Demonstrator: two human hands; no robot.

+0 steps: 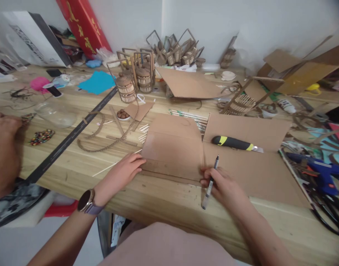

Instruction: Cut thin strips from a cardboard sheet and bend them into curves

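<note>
Fingers of the left hand (pixel 126 170) reach, slightly bent, to the left end of a brown rectangular cardboard piece (pixel 172 146); whether they pinch its edge or only press on it, I cannot tell. Those of the right hand (pixel 221 183) are closed around a slim black-and-grey pen (pixel 211 183), while their tips meet the cardboard's near right corner. Held at both ends, the piece probably stays flat and square on the pale wooden counter (pixel 158 199), and the pen sits in the grip without tying up the fingertips.

Along the near edge runs a darker brown strip (pixel 169 170); it could be separate or a fold. To the right, a black-and-yellow utility knife (pixel 233 142) lies across a creased brown cardboard sheet (pixel 249 170), seemingly parked within easy reach.

Thin pale sticks with green marks (pixel 190 116) vanish beneath cardboard. The blades of black-handled scissors (pixel 328 218) are hard to make out under the blue glue gun (pixel 321 171). Another person's hand (pixel 4 129) is cut off at the left edge, its fingers blurred.
</note>
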